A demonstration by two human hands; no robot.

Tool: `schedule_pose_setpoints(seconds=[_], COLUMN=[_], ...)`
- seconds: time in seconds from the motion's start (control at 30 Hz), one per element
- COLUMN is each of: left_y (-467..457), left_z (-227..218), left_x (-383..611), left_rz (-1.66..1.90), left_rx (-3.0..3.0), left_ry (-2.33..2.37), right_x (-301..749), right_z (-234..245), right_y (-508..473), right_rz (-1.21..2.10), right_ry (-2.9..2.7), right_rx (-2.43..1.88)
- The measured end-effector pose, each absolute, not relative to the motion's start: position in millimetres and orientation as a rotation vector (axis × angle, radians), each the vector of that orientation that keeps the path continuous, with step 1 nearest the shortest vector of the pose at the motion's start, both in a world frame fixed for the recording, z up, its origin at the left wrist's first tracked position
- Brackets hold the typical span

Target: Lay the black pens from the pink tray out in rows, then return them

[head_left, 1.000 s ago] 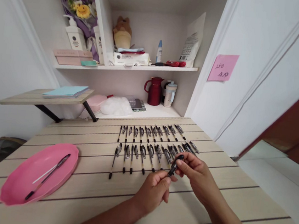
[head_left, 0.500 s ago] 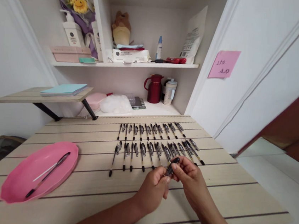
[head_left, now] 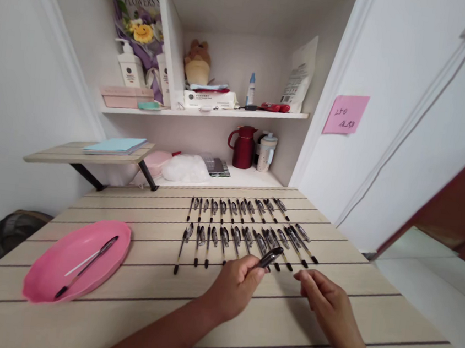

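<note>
My left hand (head_left: 234, 285) is closed around a dark, glossy pen cap (head_left: 272, 255), whose rounded end sticks out past the thumb and points up to the right. My right hand (head_left: 325, 297) hovers apart from it on the right, thumb and index finger pinched together; whether something small is between them I cannot make out. Beyond both hands, two rows of pen parts lie on the table: slim pen pieces with black ends (head_left: 180, 251) beside clear caps with dark clips (head_left: 302, 232). My left hand covers part of the nearer row.
A pink oval tray (head_left: 34, 280) on the left holds a pen (head_left: 85, 269) and a thin white stick (head_left: 82, 263). A small raised shelf (head_left: 60, 151) stands at the back left. Behind the table are a red jug (head_left: 243, 148) and a light cup (head_left: 266, 154).
My right hand has left the pen cap and moved right, away from my left hand. The left hand keeps the cap, now more exposed. The camera view has tilted up slightly.
</note>
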State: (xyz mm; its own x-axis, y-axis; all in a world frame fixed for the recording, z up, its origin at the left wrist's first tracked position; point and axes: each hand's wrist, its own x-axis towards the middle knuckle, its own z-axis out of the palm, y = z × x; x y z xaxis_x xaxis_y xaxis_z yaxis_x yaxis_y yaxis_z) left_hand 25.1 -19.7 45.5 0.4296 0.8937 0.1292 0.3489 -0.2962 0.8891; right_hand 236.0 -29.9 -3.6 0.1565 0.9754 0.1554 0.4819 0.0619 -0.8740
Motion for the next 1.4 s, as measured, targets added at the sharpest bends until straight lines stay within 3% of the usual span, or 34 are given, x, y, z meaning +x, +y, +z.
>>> schedule_pose_setpoints(seconds=[0.13,0.33,0.5,0.67,0.77,0.87,1.03,1.13,1.4], left_y=[-20,-31,-46,-51,-52,-53,-50,-48,-34], left_z=[65,84,84,70,68,69,61,51,45], left_x=[-10,-104,-192,-237,-238,-222,-157,-106,-15], left_rz=[0.848,0.835,0.366,0.188,0.196,0.442,1.021,0.992,0.789], left_rx=[2.056,2.149,1.752,1.544,1.584,1.807,2.213,2.223,2.048], left_ry=[1.31,1.922,2.691,2.8,2.804,2.759,2.117,1.7,1.131], right_x=[249,262,270,268,260,256,276,288,296], right_z=[-19,-44,-55,-55,-48,-36,-19,-18,-32], right_y=[-37,-38,-33,-32,-37,-39,-13,13,45], right_rz=[0.503,0.484,0.455,0.445,0.434,0.441,0.105,-0.06,-0.033], right_ry=[-1.631,-1.682,-1.695,-1.706,-1.711,-1.71,-1.636,-1.695,-1.753], right_rx=[-1.673,-1.841,-1.853,-1.865,-1.845,-1.832,-1.97,-2.097,-2.176])
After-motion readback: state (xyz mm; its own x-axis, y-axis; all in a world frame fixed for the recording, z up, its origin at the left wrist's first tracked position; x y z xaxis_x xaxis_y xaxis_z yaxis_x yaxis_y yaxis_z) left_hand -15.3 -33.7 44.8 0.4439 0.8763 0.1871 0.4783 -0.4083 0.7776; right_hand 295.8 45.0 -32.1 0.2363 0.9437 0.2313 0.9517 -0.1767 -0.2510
